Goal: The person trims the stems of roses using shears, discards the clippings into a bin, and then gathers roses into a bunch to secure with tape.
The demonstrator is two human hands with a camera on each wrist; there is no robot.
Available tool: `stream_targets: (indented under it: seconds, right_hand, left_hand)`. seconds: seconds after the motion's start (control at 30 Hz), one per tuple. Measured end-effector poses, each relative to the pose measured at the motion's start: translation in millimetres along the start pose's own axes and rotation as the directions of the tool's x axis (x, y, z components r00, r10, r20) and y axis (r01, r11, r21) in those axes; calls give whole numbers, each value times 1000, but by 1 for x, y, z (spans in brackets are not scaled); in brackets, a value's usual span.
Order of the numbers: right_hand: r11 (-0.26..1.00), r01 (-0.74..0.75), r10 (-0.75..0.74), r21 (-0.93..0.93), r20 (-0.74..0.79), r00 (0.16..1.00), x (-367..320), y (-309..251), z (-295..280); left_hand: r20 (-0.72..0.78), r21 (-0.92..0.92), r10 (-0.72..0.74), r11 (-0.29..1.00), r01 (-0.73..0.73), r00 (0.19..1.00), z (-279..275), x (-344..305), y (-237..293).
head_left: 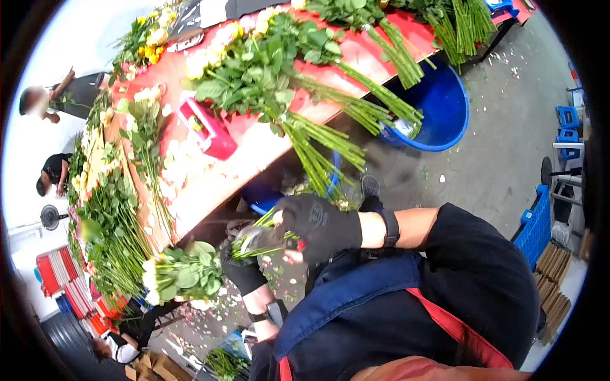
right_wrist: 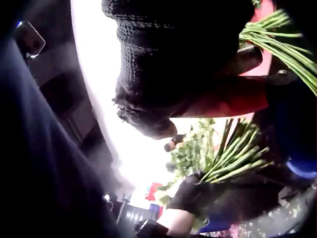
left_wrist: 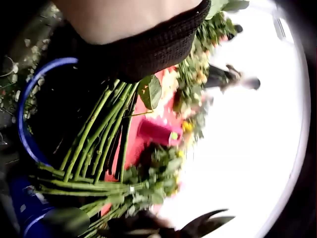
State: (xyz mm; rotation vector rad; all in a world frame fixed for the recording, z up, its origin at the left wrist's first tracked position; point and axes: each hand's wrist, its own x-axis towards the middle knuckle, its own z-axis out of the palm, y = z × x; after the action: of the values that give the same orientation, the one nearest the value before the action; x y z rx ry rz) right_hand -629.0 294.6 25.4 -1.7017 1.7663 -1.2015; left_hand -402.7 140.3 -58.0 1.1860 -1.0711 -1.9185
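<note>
My left hand [head_left: 241,270], in a black fingerless glove, grips a bunch of green stems [head_left: 251,244]; leaves and pale roses [head_left: 184,273] spread out on its far side. The left wrist view shows the cut stems [left_wrist: 101,131] fanning below the glove [left_wrist: 148,52]. Beside the stem ends is my gloved right hand [head_left: 318,228], its fingers curled round a tool with a red part [right_wrist: 228,99]. Dark pointed blades [left_wrist: 203,223] show at the bottom of the left wrist view. Whether they touch the stems I cannot tell.
Tied rose bunches [head_left: 318,140] lie along the red table [head_left: 248,149], stems over its edge, near a pink container [head_left: 219,136]. Blue tubs [head_left: 445,111] stand below. More bunches [head_left: 114,235] lie at left. Several people are beyond; petals litter the floor [head_left: 222,324].
</note>
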Motion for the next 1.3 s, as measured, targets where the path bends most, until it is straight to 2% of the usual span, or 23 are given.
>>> stream_targets:
  seconds: [0.03, 0.1, 0.17, 0.23, 0.3, 0.37, 0.4, 0.47, 0.5, 0.53, 0.6, 0.63, 0.73, 0.8, 0.83, 0.9, 1.0, 1.07, 1.1, 1.17, 1.23, 1.27, 1.3]
  right_hand:
    - [993, 57, -63, -108, -57, 996, 2, -10, -14]
    - [977, 68, -84, -204, -69, 994, -2, -10, -31]
    - [971, 12, -42, -238, -119, 992, -7, -2, -52]
    - [973, -104, 62, -205, -200, 978, -26, 26, -77]
    - [944, -170, 11, -283, -487, 873, -35, 48, -110]
    - [931, -336, 251, -142, -418, 873, -50, 65, -157]
    - [935, -310, 188, -172, -498, 846, -57, 78, -175]
    - [943, -308, 183, -123, -582, 792, -74, 107, -208]
    - [943, -331, 246, -41, -583, 774, -82, 124, -224]
    - [933, -356, 252, -50, -616, 747, -88, 139, -241]
    - [901, -418, 250, -116, -649, 718, -98, 174, -270]
    - [875, -449, 232, -180, -660, 715, -101, 195, -283]
    - [778, -610, 410, -151, -613, 675, -109, 255, -314]
    - [618, -751, 535, -232, -576, 618, -106, 277, -317]
    - [630, -710, 445, -314, -604, 662, -131, 337, -311]
    - [576, -783, 561, -234, -584, 587, -132, 341, -312]
    - [540, -751, 505, -380, -568, 650, -132, 337, -320]
    - [566, -770, 546, -296, -565, 619, -127, 314, -330]
    - [685, -701, 502, -196, -570, 650, -132, 315, -334]
    - [561, -807, 584, -185, -602, 544, -153, 320, -345]
    - [518, -756, 184, -401, -811, 556, -163, 284, -330]
    - [727, -677, 316, -119, -817, 483, -161, 256, -319]
    - [684, -720, 353, -117, -811, 467, -155, 225, -307]
  left_hand:
    - [27, -307, -84, 948, 88, 996, 21, 1, 7]
    - [-4, -195, -14, 981, 13, 1000, 60, 10, -3]
    - [217, -261, -14, 963, 72, 976, 158, -8, 28]
    - [329, -23, 116, 993, -115, 937, 220, -14, 22]
    - [550, 467, 271, 685, -560, 790, 276, -17, 25]
    - [659, 423, 367, 540, -727, 656, 319, 10, -13]
    - [691, 328, 398, 572, -752, 603, 347, 20, -27]
    - [587, 105, 200, 942, -319, 784, 417, 24, -41]
    - [507, -113, -133, 969, 220, 851, 454, 23, -43]
    - [617, 98, 229, 927, -361, 753, 475, 36, -54]
    - [719, 117, 255, 872, -475, 646, 514, 54, -74]
    - [699, -39, 46, 999, -27, 714, 540, 58, -80]
    - [556, 225, -44, 969, -100, 830, 580, 87, -119]
    - [506, 355, 31, 903, -241, 862, 587, 84, -150]
    - [557, 421, -119, 893, -156, 822, 581, 67, -134]
    - [609, 302, 162, 858, -416, 776, 568, 55, -162]
    - [551, 296, 169, 876, -380, 817, 500, 37, -131]
    - [372, 506, 358, 695, -511, 856, 438, 61, -104]
    - [306, 595, 677, 412, -689, 669, 406, 81, -91]
    - [202, 891, 788, 97, -443, 581, 347, 107, -57]
    - [-83, 940, 673, 298, -166, 735, 321, 126, -51]
    - [-86, 914, 575, 371, -166, 814, 301, 149, -65]
    - [-77, 882, 471, 443, -160, 879, 285, 170, -76]
